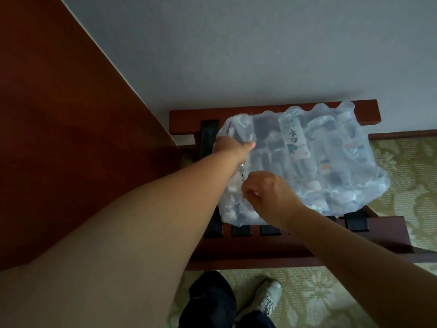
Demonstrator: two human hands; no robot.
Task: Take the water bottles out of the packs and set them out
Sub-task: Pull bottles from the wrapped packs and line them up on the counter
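Head view: pack of water bottles (307,162) lies flat on the slatted wooden surface (236,252), wrapped in cloudy film (354,185). Left hand (233,147) grips the pack's far-left corner. Its fingers are curled into the film and hidden, so only the thumb (249,145) shows. Right hand (267,192), nearer the camera, has fingers (250,194) curled tight, pinching film at the near-left edge. Exact pinch point is hard to make out. Beyond and right of both sets of fingers, one labelled bottle (295,138) shows through the wrap, label text unreadable. The other bottles are blurred shapes, count unclear.
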